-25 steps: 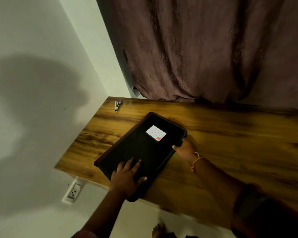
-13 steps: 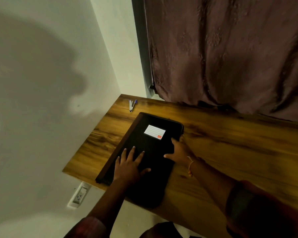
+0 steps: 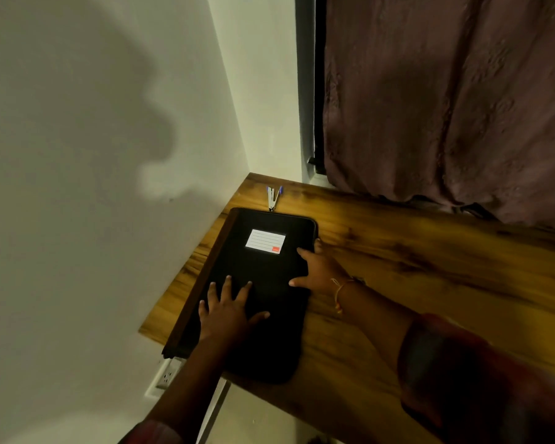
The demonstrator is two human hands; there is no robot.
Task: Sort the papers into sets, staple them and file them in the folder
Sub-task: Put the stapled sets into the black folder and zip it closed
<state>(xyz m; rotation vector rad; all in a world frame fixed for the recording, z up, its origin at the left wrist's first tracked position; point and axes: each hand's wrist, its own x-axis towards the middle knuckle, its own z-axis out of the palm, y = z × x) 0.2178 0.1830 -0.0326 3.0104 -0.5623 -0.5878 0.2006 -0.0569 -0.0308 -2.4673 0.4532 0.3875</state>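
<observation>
A black folder (image 3: 263,277) with a white lined label (image 3: 265,241) lies closed on the wooden desk (image 3: 430,277), along its left end, with its near end overhanging the front edge. My left hand (image 3: 228,310) rests flat on the lower part of the cover, fingers spread. My right hand (image 3: 318,270) lies on the folder's right edge, thumb and fingers on the cover. A small stapler (image 3: 272,198) with a blue part lies just beyond the folder's far end. No loose papers are in sight.
A wall runs along the desk's left end, with a socket (image 3: 167,376) below the desk top. A dark curtain (image 3: 446,107) hangs behind the desk. The desk stretches bare to the right of the folder.
The folder has turned and slid left, from lying slanted to lying along the desk's left edge, close to the stapler. My right hand moved from the folder's corner onto its right edge.
</observation>
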